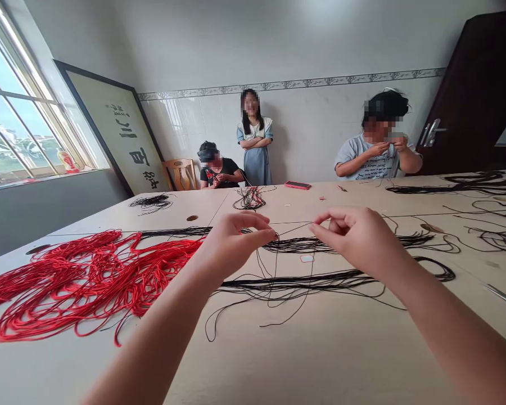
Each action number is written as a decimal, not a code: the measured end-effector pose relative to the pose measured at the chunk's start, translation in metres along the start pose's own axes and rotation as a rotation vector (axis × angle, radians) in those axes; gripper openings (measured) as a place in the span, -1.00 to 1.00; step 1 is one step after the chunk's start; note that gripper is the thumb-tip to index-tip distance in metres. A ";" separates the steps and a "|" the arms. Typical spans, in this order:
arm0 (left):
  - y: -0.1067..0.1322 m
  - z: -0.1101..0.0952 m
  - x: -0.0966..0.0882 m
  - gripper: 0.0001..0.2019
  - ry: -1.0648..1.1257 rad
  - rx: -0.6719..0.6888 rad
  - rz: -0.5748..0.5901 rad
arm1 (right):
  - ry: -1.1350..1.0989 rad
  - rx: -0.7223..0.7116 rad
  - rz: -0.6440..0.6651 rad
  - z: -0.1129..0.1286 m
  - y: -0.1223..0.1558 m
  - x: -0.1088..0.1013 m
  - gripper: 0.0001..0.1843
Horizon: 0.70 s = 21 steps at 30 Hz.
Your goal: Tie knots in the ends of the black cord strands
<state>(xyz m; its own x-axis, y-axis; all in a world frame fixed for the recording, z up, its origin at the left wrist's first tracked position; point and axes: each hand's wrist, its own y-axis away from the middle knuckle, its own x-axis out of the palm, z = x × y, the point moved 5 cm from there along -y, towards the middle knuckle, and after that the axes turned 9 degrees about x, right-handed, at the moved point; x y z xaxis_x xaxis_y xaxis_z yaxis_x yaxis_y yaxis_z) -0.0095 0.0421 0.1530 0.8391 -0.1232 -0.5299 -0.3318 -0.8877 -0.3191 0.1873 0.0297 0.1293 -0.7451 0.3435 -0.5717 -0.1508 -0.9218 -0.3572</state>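
A thin black cord runs between my two hands above the table. My left hand pinches it between thumb and forefinger, with loose ends hanging below the fingertips. The other side of the cord is pinched by my right hand, and one strand drops from there toward the tabletop. Beneath the hands lie two bundles of black cord, a farther one and a nearer one. Left of my left hand spreads a big tangled heap of red cord.
Across the table are a red-edged phone and more black cords. A metal tool lies at the right edge. Two people sit opposite with hands raised; another person stands at the wall, arms crossed.
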 end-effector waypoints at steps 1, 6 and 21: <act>0.000 0.000 0.002 -0.79 0.020 -0.011 0.016 | -0.133 0.045 0.012 -0.001 -0.001 0.006 -0.80; 0.000 0.005 0.013 -0.84 0.252 -0.053 0.152 | -0.924 0.271 0.446 0.002 0.004 0.056 -0.83; -0.014 0.021 -0.008 -0.79 0.212 -0.063 0.004 | -0.285 0.104 0.798 -0.011 0.016 -0.010 -0.72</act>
<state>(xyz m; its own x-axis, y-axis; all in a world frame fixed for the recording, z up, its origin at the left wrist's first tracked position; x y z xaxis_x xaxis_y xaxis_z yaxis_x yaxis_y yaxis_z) -0.0202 0.0646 0.1450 0.9121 -0.2112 -0.3514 -0.3130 -0.9123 -0.2641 0.1993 0.0132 0.1207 -0.7864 -0.4614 -0.4107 0.4401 -0.8851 0.1515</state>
